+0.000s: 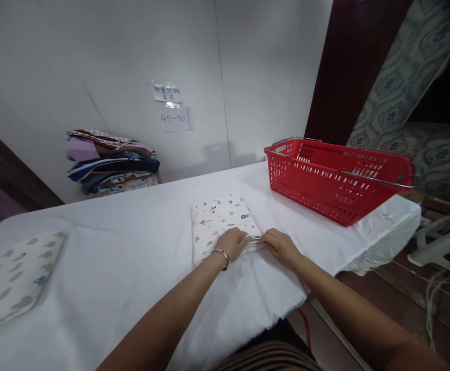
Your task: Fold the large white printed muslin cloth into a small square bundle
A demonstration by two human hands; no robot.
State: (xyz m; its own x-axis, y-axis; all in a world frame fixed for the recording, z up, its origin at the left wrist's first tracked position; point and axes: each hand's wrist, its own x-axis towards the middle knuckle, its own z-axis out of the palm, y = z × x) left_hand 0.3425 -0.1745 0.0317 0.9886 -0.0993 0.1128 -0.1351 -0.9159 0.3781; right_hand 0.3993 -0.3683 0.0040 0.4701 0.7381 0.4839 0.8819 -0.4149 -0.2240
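A white cloth with small printed figures (pixel 221 216) lies folded into a flat rectangle near the front edge of the table. At its near right corner, my left hand (pixel 231 243) pinches the layered edge between thumb and fingers; a bracelet circles that wrist. Just to the right, my right hand (pixel 281 246) has its fingers closed on the same corner. Several folded layers show between the two hands. The fingertips of my right hand are partly hidden by its own knuckles.
A red plastic basket (pixel 317 188) with metal handles stands at the right of the white-covered table (pixel 132 268). At the left lies a white cloth with grey spots (pixel 16 273). Folded clothes (pixel 113 162) are stacked by the wall, below a paper sign (pixel 174 119) reading 45-50.
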